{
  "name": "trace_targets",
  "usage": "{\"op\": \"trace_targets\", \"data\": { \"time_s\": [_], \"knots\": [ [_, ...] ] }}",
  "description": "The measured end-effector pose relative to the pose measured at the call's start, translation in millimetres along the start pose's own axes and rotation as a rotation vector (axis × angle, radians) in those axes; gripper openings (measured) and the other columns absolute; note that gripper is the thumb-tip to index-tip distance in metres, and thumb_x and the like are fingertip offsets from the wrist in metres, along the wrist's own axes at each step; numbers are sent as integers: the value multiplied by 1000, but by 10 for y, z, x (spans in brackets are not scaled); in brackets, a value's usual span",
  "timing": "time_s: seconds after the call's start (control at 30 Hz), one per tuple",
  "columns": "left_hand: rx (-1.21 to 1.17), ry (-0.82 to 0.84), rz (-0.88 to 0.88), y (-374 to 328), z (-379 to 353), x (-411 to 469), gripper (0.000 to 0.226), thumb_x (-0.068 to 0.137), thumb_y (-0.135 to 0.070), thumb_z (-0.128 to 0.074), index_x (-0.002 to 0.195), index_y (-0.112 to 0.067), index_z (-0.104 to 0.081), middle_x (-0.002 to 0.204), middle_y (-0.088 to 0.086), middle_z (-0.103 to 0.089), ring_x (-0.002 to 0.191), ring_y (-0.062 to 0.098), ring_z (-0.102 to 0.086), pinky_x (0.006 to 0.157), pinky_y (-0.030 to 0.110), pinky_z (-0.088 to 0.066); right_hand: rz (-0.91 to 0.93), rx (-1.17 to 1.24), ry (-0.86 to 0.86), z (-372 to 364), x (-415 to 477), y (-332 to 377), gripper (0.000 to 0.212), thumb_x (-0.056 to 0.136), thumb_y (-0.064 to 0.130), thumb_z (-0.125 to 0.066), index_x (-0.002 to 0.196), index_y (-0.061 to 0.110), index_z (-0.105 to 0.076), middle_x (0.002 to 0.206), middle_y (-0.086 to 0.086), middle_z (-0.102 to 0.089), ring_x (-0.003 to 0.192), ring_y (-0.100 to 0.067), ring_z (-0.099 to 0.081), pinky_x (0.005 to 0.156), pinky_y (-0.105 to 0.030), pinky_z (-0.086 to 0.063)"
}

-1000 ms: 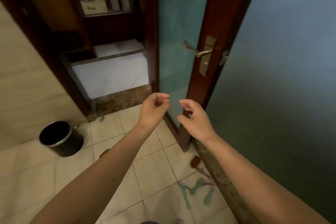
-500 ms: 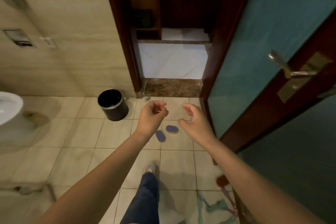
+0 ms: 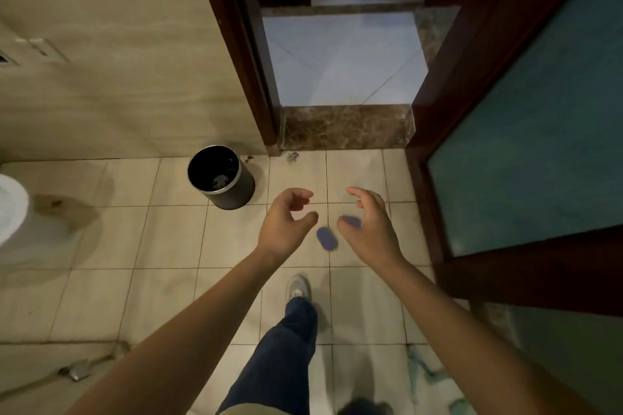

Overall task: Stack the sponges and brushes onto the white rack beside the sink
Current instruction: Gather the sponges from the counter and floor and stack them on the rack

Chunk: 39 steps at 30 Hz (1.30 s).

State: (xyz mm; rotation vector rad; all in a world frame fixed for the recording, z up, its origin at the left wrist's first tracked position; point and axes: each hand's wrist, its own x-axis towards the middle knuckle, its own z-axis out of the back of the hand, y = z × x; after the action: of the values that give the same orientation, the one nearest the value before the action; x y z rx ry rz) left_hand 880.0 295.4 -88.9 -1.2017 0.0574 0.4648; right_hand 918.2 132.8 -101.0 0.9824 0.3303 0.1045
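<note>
Now looking down at the pale tiled floor (image 3: 168,239), no longer at the door handle seen a second ago. Left hand (image 3: 286,222) and right hand (image 3: 371,227) held out in front just as before, fingers loosely curled, each grip bare and holding nothing. Newly in view under the hands: a small blue oval pad (image 3: 327,238) lying flat on a tile, and a second blue oval pad (image 3: 350,222) partly hidden behind the right hand. Maybe sponges; too blurred to tell. Off to the left, a round black bin with a shiny rim (image 3: 220,177), and a white toilet bowl (image 3: 11,205) at the far edge. One leg in blue jeans with a white shoe (image 3: 296,286) stepping forward. Blurry teal shapes (image 3: 431,377) on the floor at the bottom right, maybe brushes. No sink and no white rack to be seen yet. So likely just the start: pick up first, then find the rack.
</note>
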Motion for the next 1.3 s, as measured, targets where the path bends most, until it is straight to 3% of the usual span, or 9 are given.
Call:
{"op": "trace_targets", "data": {
  "time_s": [0.13, 0.23, 0.33, 0.47, 0.7, 0.83, 0.93, 1.17, 1.3],
  "knots": [
    [129, 76, 46, 421, 44, 609, 36, 83, -23, -73, 114, -31, -56, 115, -14, -55, 103, 2, -53, 70, 2, -41, -78, -17, -1, -415, 484, -201, 55, 86, 24, -69, 134, 32, -44, 135, 11, -42, 90, 17, -49, 63, 0, -33],
    [171, 113, 90, 793, -23, 991, 37, 84, -29, -73, 116, -31, -56, 116, -15, -53, 96, -5, -53, 66, 1, -40, -134, -33, 13, -688, 778, -473, 56, 87, 25, -70, 136, 26, -44, 135, 7, -45, 108, 0, -51, 79, -7, -36],
    [198, 158, 127, 1173, -154, 1307, 35, 84, -24, -73, 114, -28, -56, 117, -11, -53, 95, 1, -54, 68, -2, -40, -201, -54, 36, -934, 1005, -838, 57, 87, 20, -68, 138, 21, -43, 140, 1, -45, 124, -14, -48, 90, -19, -37],
    [203, 179, 184, 1719, -318, 1701, 40, 81, -13, -74, 115, -24, -56, 116, -7, -53, 96, 2, -53, 73, -5, -37, -271, -102, 68, -1239, 1361, -1380, 58, 86, 16, -69, 138, 20, -43, 141, -4, -44, 125, -19, -47, 91, -21, -36],
    [241, 171, 279, 2939, -721, 2307, 46, 78, -14, -76, 119, -20, -57, 110, -13, -50, 90, -14, -51, 75, -7, -34, -327, -168, 115, -2036, 1997, -2510, 62, 86, 24, -70, 141, 22, -41, 143, -3, -45, 128, -20, -47, 91, -21, -37],
    [278, 181, 306, 3673, -980, 2594, 51, 76, -12, -77, 122, -17, -56, 108, -12, -47, 88, -3, -50, 75, -6, -32, -311, -198, 161, -2544, 2310, -3124, 65, 88, 25, -69, 144, 20, -37, 147, -2, -41, 133, -21, -43, 101, -30, -41],
    [331, 226, 345, 4185, -1161, 2765, 56, 76, -15, -77, 127, -19, -53, 112, -12, -43, 99, 3, -47, 77, 2, -34, -306, -218, 183, -2867, 2488, -3552, 67, 87, 24, -70, 145, 17, -37, 144, -4, -43, 131, -23, -46, 102, -32, -44],
    [454, 286, 329, 5112, -1485, 3109, 58, 73, -21, -78, 126, -21, -54, 126, 1, -49, 119, 24, -47, 99, 38, -46, -306, -367, 267, -3373, 2739, -4494, 77, 85, 31, -72, 149, 19, -31, 147, -6, -40, 130, -25, -46, 99, -35, -49],
    [560, 310, 329, 5500, -1582, 3244, 71, 70, -23, -81, 133, -24, -46, 136, 4, -42, 121, 27, -45, 100, 42, -46, -308, -403, 268, -3550, 2809, -4908, 79, 83, 33, -74, 148, 20, -32, 147, -7, -39, 129, -26, -45, 97, -38, -50]
  ]
}}
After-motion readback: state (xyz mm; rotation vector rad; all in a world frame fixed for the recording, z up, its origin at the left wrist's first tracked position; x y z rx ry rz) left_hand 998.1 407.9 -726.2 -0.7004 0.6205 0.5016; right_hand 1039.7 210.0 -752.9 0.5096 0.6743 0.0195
